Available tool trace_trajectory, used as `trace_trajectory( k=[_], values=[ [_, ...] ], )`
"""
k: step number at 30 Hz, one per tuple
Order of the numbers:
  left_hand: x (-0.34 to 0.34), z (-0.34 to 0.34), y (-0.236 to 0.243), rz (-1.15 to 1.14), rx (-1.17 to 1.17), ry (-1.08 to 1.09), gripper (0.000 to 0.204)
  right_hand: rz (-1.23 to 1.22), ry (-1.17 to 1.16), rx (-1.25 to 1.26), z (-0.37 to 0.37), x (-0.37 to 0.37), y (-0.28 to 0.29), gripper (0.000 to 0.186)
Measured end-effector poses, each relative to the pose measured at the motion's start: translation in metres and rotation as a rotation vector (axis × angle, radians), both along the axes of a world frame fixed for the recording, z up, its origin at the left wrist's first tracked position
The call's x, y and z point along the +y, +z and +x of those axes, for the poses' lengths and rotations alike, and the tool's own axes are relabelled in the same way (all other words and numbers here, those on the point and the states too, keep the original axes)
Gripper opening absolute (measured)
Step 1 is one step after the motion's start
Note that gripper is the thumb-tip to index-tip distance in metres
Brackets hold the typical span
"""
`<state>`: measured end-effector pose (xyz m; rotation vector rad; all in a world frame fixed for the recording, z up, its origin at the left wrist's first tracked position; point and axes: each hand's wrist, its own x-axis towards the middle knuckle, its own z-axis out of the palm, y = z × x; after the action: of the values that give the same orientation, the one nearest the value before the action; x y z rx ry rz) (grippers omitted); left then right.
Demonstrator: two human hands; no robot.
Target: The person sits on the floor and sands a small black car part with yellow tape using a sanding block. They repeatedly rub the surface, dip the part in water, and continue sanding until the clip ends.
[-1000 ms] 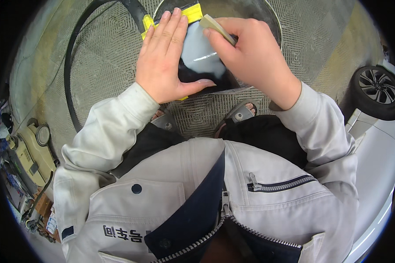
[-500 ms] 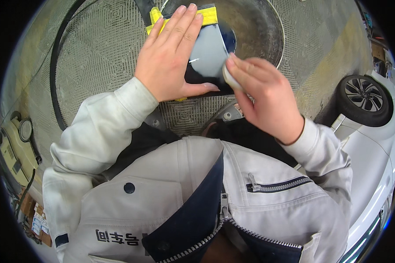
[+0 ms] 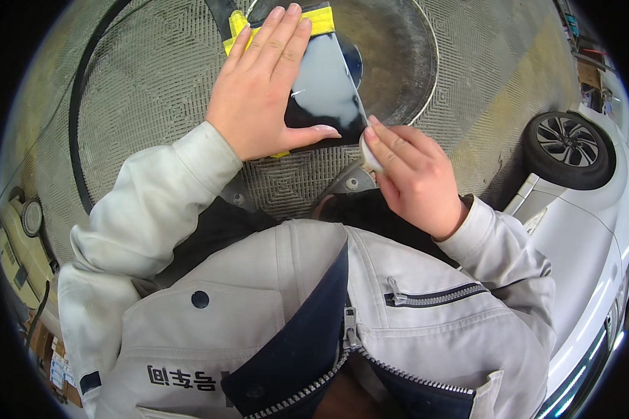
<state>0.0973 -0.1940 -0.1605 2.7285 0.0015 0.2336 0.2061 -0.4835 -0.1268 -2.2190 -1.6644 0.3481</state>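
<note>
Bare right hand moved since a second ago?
Yes: the bare right hand has moved down the picture, judged against the round, pale-rimmed tub.

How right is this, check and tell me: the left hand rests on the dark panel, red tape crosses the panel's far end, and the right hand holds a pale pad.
Wrong colour: the head view shows yellow tape, not red, at the far end of the dark panel. The left hand does rest on it, and the right hand holds a pale pad.
</note>
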Motion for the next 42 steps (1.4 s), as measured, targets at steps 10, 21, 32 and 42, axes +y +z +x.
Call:
trace_trajectory(
  k=[10, 21, 32, 42],
  values=[
    [-0.001, -0.001, -0.003, 0.0, 0.002, 0.009, 0.141, 0.285, -0.19, 0.135, 0.035, 0.088, -0.011, 0.033],
    [0.003, 0.0, -0.007, -0.031, -0.068, 0.009, 0.139, 0.365, -0.195, 0.032, 0.025, 0.096, -0.008, 0.026],
    [-0.002, 0.001, -0.038, -0.029, -0.193, 0.047, 0.141, 0.33, -0.243, 0.133, 0.026, 0.109, -0.001, 0.016],
    [-0.003, -0.001, -0.049, -0.106, -0.222, 0.057, 0.137, 0.251, -0.329, 0.18, 0.029, 0.111, -0.007, 0.011]
  ],
)
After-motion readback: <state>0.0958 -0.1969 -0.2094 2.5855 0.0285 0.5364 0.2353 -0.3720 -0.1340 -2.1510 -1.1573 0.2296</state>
